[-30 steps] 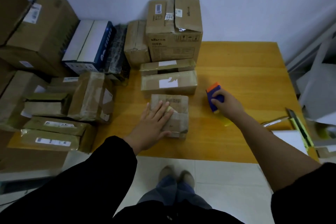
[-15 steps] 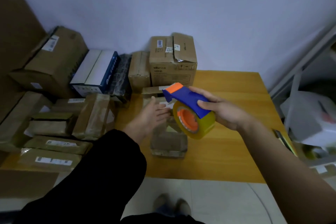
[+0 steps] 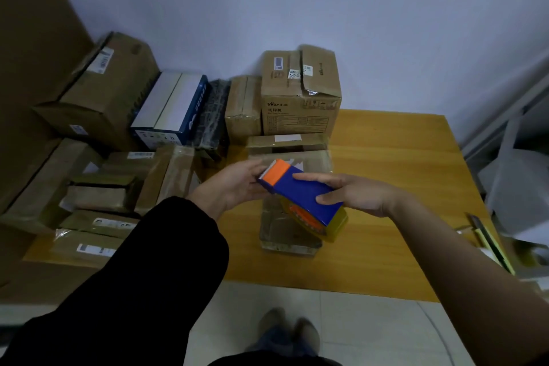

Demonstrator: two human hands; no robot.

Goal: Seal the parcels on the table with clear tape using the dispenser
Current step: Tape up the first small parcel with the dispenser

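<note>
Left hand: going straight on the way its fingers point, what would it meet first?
The orange toothed end of the tape dispenser, held in the right hand; the left hand seems almost touching it, depth unclear.

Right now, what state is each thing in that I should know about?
tape dispenser, held up over the small parcel, in both hands.
right hand, grips the dispenser's blue body.
left hand, holds its orange toothed end.
small parcel, flat on the table, no hand on it.
large box, at the back, one top flap raised.
</note>
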